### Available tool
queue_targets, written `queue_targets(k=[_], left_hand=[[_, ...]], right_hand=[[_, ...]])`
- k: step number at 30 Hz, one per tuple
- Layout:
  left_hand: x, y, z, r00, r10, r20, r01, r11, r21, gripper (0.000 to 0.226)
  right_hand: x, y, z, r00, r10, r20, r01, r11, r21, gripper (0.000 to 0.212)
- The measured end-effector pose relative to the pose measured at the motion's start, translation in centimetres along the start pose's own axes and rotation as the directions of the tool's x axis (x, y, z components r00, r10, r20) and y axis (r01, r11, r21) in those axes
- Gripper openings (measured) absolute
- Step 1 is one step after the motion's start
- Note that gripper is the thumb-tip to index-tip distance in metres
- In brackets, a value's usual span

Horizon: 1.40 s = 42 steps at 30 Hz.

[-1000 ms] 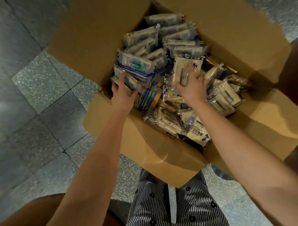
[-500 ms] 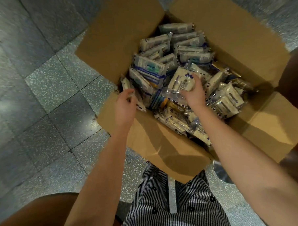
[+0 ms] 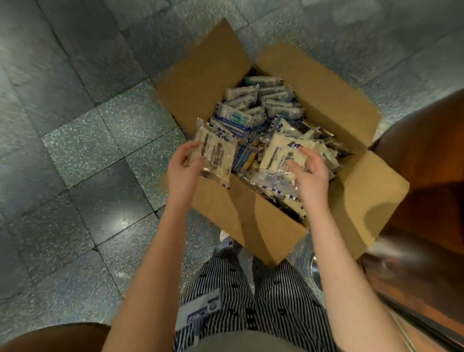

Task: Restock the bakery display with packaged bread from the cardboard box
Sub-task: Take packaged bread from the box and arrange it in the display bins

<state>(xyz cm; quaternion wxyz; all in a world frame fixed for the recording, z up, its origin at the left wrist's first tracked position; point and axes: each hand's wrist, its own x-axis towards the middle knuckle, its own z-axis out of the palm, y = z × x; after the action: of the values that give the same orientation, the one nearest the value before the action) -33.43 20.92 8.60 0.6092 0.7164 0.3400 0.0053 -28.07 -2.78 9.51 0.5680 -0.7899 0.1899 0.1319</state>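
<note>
**A:** Since that cardboard box (image 3: 250,219) is open, what's around?

**B:** Wooden counter (image 3: 425,171) just beside. Left hand (image 3: 183,168) grips a bread pack (image 3: 217,154) over the near rim, right hand (image 3: 309,176) grips a second pack (image 3: 281,156) above the pile. Print's unreadable.

Both arms outstretched, left hand (image 3: 184,166) and right hand (image 3: 310,177) curled in grip.

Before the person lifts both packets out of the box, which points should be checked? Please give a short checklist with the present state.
1. Left hand grips a bread packet: ok.
2. Right hand grips a second packet: ok.
3. Cardboard box flaps open, way up free: ok.
4. Held packets free of the pile: cannot tell.
5. Space on the bakery display: cannot tell, out of view.
</note>
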Motion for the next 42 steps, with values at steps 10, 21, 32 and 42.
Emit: queue_targets(k=[10, 21, 32, 42], left_hand=[[-10.8, 3.1, -5.8, 0.985, 0.106, -0.134, -0.126, 0.981, -0.146, 0.036], [-30.5, -1.9, -8.4, 0.791, 0.034, -0.611, -0.201, 0.957, -0.207, 0.024], [-49.9, -11.9, -13.0, 0.314, -0.228, -0.922, -0.17, 0.942, -0.29, 0.018], [-72.2, -21.3, -15.6, -0.114, -0.338, -0.934, -0.081, 0.94, -0.33, 0.015]], right_hand=[[-6.3, -4.1, -1.5, 0.933, -0.215, 0.288, 0.239, 0.97, -0.051, 0.039], [-16.0, -5.4, 0.3, 0.532, -0.401, 0.745, 0.581, 0.813, 0.022, 0.043], [-33.6, -1.1, 5.8, 0.028, -0.216, 0.976, 0.69, 0.71, 0.138, 0.042], [-55.0, 8.7, 5.8, -0.244, -0.096, 0.965, 0.687, 0.685, 0.242, 0.042]])
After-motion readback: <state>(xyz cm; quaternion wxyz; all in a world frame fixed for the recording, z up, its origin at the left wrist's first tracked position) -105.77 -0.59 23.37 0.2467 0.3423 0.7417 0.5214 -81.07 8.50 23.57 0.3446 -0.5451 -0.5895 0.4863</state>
